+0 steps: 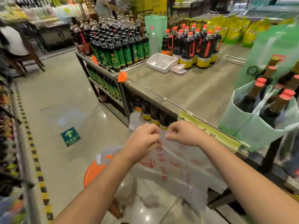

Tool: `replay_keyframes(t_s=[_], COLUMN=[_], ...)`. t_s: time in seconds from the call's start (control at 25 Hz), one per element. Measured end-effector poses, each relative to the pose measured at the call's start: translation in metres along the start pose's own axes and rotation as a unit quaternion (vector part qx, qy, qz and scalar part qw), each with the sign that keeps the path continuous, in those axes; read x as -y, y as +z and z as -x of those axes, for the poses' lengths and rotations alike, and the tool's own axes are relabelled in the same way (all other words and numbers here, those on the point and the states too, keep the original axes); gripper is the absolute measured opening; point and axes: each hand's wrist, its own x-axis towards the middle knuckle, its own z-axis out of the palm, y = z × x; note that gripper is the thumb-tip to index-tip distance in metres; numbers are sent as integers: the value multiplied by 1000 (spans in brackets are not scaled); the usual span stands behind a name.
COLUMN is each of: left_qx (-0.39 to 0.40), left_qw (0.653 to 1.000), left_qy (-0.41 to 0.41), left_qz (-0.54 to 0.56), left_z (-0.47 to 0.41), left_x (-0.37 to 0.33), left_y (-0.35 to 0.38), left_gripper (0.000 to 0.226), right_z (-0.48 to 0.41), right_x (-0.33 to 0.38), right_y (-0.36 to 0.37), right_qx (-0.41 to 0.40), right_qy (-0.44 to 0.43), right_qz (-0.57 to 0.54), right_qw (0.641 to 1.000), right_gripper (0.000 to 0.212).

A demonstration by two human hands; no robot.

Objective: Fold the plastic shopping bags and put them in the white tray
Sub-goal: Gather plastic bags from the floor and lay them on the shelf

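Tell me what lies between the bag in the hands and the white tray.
Head view: only bare counter top separates the plastic bag from the white tray; folded bags lie beside the tray.

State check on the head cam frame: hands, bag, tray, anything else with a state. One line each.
plastic shopping bag: held up, hanging, not yet folded.
left hand: pinches the bag's top edge.
right hand: pinches the same edge.
white tray: upright on the display table; contents unclear.
flat bags: lying on the table beside the tray, outside it.
green tote: standing open, bottles inside.
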Motion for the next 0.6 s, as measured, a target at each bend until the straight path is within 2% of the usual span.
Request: replay_keyframes(t_s=[0.08,0.16,0.32,0.36,0.44,0.52,0.6], left_qx=[-33,-24,25,41,66,73,74], left_qw=[999,999,996,994,990,988,989], left_qy=[-10,-28,-88,-96,-104,-112,-100], left_qz=[-16,-8,16,27,66,83,82], left_z=[-7,-17,-41,-48,-61,-79,-104], left_x=[17,36,86,102,138,168,202], left_y=[4,5,10,10,8,1,-7], left_gripper=[12,17,14,13,12,14,18], right_z=[-20,-36,-77,-89,-113,-131,-154], right_x=[0,-3,8,12,20,26,32], right_y=[-5,-8,-16,-20,-32,-45,-61], right_qx=[43,74,53,41,48,89,123], right_qy=[0,6,47,65,88,102,124], right_qz=[-20,-28,-89,-95,-50,33,73], right_qw=[999,997,994,993,994,990,982], right_gripper=[13,16,11,18,47,71,84])
